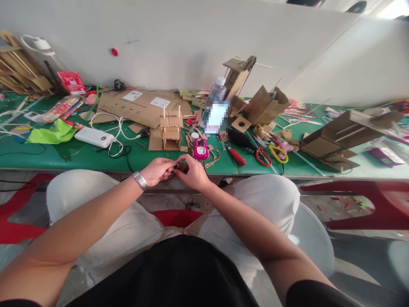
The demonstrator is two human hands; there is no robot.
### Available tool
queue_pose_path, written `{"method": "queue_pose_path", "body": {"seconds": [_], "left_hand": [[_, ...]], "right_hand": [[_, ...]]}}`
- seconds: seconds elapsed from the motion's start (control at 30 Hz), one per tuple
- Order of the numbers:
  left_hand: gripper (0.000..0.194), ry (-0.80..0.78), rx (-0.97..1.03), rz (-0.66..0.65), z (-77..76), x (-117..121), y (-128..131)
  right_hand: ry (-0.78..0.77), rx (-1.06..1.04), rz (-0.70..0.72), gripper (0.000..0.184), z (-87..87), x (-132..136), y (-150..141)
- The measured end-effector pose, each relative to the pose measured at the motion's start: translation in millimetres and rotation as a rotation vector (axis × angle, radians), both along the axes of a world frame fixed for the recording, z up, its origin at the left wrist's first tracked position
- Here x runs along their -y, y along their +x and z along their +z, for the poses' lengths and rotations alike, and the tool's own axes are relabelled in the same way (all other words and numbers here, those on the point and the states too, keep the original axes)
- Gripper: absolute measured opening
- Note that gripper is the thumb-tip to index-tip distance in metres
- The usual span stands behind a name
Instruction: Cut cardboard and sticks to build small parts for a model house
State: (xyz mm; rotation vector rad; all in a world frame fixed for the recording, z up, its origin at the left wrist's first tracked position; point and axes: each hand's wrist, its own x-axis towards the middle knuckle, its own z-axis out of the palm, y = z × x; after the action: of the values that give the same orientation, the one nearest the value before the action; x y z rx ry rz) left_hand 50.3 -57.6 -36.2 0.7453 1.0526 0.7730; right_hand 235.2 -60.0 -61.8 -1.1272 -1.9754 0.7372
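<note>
Thin black cord (pixel 170 178): middle of the frame, pinched at the fingertips of both hands; a bit pokes out just under them.
Left hand (pixel 159 171): fingers curled in, thumb and finger pressed close on the cord.
Right hand (pixel 193 172): thumb and finger nearly shut on the cord, tips right beside the left hand's tips.
Hard to see: the bit between the tips is tiny, dark and mostly covered by fingers; I cannot tell where the cord ends.
Silver band (pixel 140 181): around the left wrist.
Pink plug socket (pixel 200 150): on the green table (pixel 64 161), just above the right hand.
Cardboard model (pixel 171 134): center of the frame, above the hands, with shelves and sticks.
White power bank (pixel 92 137): left of center, near a loopy white cable (pixel 120 132).
Red-handled tool (pixel 237 156): right of center, near red and yellow loop handles (pixel 263 157).
Bright screen (pixel 216 117): blurred into squares, in front of a clear bottle (pixel 219 87).
Cut off: cardboard pieces (pixel 19 70) at the upper left edge.
</note>
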Motion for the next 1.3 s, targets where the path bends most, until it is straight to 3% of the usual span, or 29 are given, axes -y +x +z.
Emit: {"method": "queue_pose_path", "body": {"seconds": [0.3, 0.67, 1.07, 1.3], "left_hand": [[0.031, -0.018, -0.012, 0.027, 3.9, -0.3, 1.6], [0.036, 0.048, -0.018, -0.011, 1.8, -2.8, -2.3], [0.024, 0.098, -0.146, 0.000, 2.5, -3.4, -0.4], [0.025, 0.095, -0.133, 0.032, 4.9, -3.2, 0.3]], "right_hand": [[0.096, -0.039, 0.054, 0.004, 1.9, -1.3, 3.2], [0.085, 0.008, 0.021, 0.005, -1.5, -4.3, 2.8], [0.010, -0.090, -0.060, 0.006, -2.7, -8.5, 3.7], [-0.025, -0.115, -0.039, 0.012, -3.5, -6.8, 2.2]]}}
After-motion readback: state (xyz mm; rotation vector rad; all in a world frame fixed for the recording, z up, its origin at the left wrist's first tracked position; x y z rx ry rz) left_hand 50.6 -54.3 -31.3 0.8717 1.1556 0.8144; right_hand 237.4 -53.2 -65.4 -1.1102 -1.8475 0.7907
